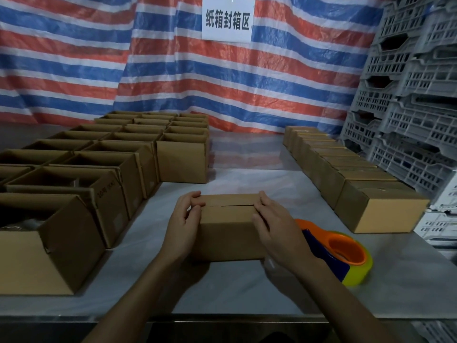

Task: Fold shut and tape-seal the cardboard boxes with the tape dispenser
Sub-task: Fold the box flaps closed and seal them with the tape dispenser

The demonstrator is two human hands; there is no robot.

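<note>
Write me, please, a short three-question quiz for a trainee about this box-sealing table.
1. True or false: the orange, yellow and blue plastic tape dispenser lies unheld on the white-covered table, by the right hand.
2. Where do the open-topped brown cardboard boxes stand? A) to the person's left B) to the person's right C) under the table
3. How many hands touch the small closed brown cardboard box in the middle?
Key: 1 true; 2 A; 3 two, the left hand too.
</note>
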